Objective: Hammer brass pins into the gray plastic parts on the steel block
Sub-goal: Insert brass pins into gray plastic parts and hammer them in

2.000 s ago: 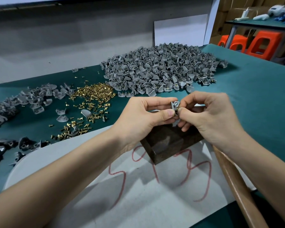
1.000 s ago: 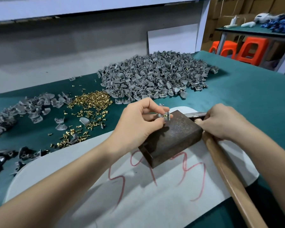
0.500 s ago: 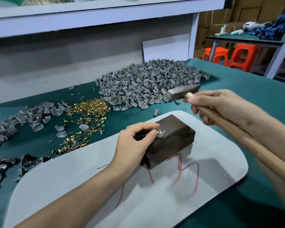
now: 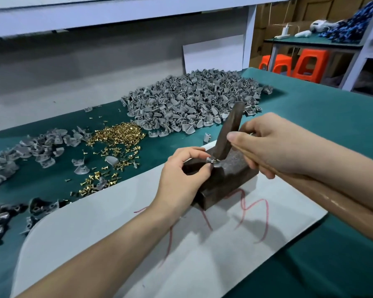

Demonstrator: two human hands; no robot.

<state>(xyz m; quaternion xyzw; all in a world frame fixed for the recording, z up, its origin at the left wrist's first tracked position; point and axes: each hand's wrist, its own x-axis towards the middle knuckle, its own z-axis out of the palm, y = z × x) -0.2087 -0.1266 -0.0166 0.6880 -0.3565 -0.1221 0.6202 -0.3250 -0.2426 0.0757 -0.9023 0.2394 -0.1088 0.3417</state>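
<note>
A dark rusty steel block (image 4: 230, 175) lies on a white sheet (image 4: 116, 233) with red scribbles. My left hand (image 4: 181, 177) pinches a small gray plastic part (image 4: 210, 161) with a brass pin in it on the block's top. My right hand (image 4: 276, 147) grips the wooden handle of a hammer (image 4: 229, 130), right below the steel head. The head's lower end is down on the part.
A big heap of gray parts (image 4: 192, 102) lies at the back of the green table (image 4: 332, 117). A pile of brass pins (image 4: 116, 136) and more gray parts (image 4: 30, 147) lie to the left. Orange stools (image 4: 304, 63) and another table stand far right.
My right hand took up the hammer from beside the block, raised it, then swung the head down onto the part. My left hand stays on the part.
</note>
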